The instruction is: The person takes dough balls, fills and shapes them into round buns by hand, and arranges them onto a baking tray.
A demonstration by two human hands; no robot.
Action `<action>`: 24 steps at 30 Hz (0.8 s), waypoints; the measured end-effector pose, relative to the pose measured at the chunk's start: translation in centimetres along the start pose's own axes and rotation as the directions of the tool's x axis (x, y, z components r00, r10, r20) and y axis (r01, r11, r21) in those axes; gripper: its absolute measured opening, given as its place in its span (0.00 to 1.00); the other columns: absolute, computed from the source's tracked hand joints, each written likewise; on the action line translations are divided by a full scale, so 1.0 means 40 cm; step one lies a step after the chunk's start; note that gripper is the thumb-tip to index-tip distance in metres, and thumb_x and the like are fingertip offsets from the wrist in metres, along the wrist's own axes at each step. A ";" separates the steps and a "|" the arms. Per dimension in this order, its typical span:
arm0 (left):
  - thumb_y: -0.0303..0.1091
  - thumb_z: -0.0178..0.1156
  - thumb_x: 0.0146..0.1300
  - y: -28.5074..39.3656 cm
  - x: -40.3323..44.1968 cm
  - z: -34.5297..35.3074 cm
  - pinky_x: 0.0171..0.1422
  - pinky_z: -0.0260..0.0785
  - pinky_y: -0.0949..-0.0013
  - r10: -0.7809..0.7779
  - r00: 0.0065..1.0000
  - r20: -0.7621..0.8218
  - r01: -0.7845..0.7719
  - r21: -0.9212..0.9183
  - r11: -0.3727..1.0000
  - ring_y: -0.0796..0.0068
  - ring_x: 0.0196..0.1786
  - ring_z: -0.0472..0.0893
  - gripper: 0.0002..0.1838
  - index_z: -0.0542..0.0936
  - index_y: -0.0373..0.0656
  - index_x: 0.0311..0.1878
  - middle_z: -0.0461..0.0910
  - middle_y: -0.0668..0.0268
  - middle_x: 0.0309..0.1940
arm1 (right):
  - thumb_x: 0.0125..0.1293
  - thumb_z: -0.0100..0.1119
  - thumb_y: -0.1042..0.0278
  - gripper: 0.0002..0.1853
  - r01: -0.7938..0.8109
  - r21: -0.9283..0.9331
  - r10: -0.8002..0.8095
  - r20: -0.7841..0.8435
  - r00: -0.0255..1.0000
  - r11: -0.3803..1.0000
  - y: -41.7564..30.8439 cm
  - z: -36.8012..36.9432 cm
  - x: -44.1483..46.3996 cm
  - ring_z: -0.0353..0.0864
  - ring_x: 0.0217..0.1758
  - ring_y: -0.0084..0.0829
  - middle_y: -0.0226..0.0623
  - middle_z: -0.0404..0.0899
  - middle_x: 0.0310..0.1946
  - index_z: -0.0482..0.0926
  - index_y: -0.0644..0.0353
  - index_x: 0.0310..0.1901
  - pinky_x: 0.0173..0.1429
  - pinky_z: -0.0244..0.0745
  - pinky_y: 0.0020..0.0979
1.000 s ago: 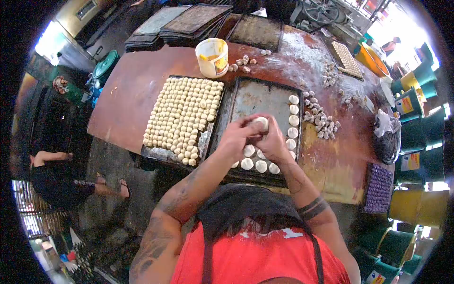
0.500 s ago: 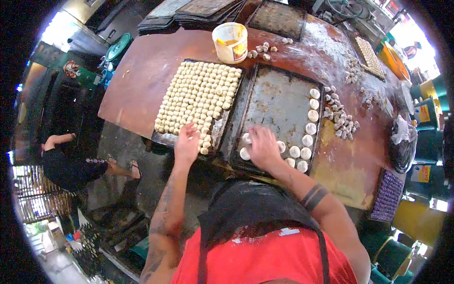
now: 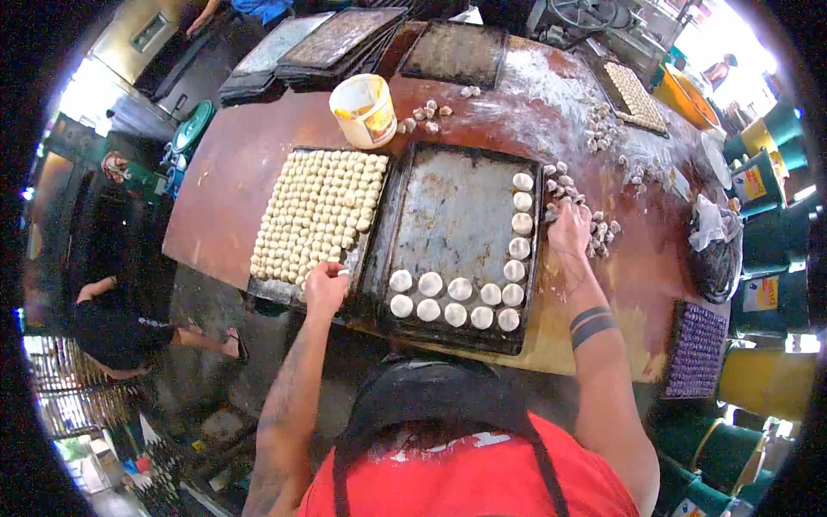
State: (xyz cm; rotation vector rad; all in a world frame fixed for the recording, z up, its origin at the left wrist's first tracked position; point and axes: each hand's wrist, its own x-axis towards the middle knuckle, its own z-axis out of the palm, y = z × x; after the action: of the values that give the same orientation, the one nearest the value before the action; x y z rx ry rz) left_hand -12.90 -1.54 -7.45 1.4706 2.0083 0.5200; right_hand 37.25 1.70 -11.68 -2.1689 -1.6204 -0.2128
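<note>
My left hand [image 3: 325, 286] pinches a small dough ball [image 3: 343, 272] at the near right corner of a dark tray [image 3: 274, 288] packed with rows of pale dough balls [image 3: 323, 202]. Out to the right, my right hand [image 3: 570, 229] reaches into a pile of floury brown lumps [image 3: 603, 234] on the table, its fingers closed around one of them. Between my hands lies a second dark baking tray [image 3: 448, 211]. Flattened white dough rounds [image 3: 459, 289] line its near side in two rows and run up its right edge in one column.
A white bucket [image 3: 363, 116] with yellow-brown smears stands behind the trays. Stacked baking trays [image 3: 336, 43] sit at the far left of the table [image 3: 215, 189]. A tray of purple pieces [image 3: 696, 349] is at the right edge. Another person [image 3: 121, 319] is at the left.
My right hand has left the near rows of dough rounds and moved right to the brown lumps. My left hand now pinches a dough ball. The view has shifted slightly.
</note>
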 end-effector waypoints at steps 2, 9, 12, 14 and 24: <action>0.24 0.62 0.56 -0.002 -0.008 0.040 0.43 0.76 0.65 -0.062 0.983 0.173 0.153 -0.589 0.794 0.68 0.40 0.83 0.09 0.80 0.40 0.41 0.82 0.65 0.35 | 0.57 0.60 0.70 0.13 0.142 -0.086 -0.146 -0.042 0.988 0.986 0.078 0.036 -0.037 0.78 0.53 0.50 0.47 0.82 0.45 0.83 0.58 0.45 0.63 0.70 0.48; 0.21 0.64 0.63 0.256 -0.115 0.127 0.49 0.80 0.67 0.092 0.897 0.432 0.357 -0.831 0.426 0.69 0.42 0.84 0.15 0.77 0.37 0.53 0.83 0.63 0.40 | 0.61 0.66 0.74 0.10 -0.254 0.749 0.248 0.123 0.961 0.612 -0.232 -0.190 -0.155 0.81 0.43 0.26 0.32 0.84 0.38 0.83 0.60 0.44 0.52 0.75 0.30; 0.23 0.64 0.65 0.319 -0.104 0.163 0.46 0.80 0.73 0.248 0.852 0.461 0.244 -0.770 0.590 0.72 0.39 0.85 0.17 0.76 0.31 0.57 0.85 0.61 0.44 | 0.59 0.67 0.77 0.15 -0.101 0.840 -0.177 0.227 0.958 0.534 -0.385 -0.213 -0.243 0.85 0.43 0.26 0.34 0.85 0.38 0.83 0.60 0.48 0.49 0.79 0.29; 0.25 0.63 0.67 0.342 -0.109 0.170 0.47 0.79 0.72 0.270 0.826 0.495 0.265 -0.764 0.588 0.74 0.41 0.84 0.17 0.76 0.31 0.56 0.84 0.61 0.45 | 0.58 0.68 0.78 0.16 0.117 0.710 -0.292 0.129 0.948 0.694 -0.451 -0.285 -0.230 0.85 0.44 0.35 0.40 0.83 0.40 0.82 0.62 0.49 0.49 0.80 0.33; 0.29 0.66 0.67 0.412 -0.139 0.083 0.56 0.75 0.73 0.506 0.726 0.465 0.082 -0.790 0.608 0.75 0.48 0.82 0.18 0.77 0.34 0.57 0.83 0.61 0.46 | 0.64 0.66 0.72 0.17 -0.159 0.719 -0.139 0.337 0.931 0.676 -0.438 -0.332 -0.213 0.82 0.42 0.29 0.35 0.81 0.40 0.79 0.62 0.54 0.48 0.79 0.30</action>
State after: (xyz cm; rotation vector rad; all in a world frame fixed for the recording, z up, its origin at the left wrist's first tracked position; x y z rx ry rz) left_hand 2.34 -1.78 1.59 1.0996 0.8148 0.7256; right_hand 19.78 -7.28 1.35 -1.6023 -1.4914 0.7909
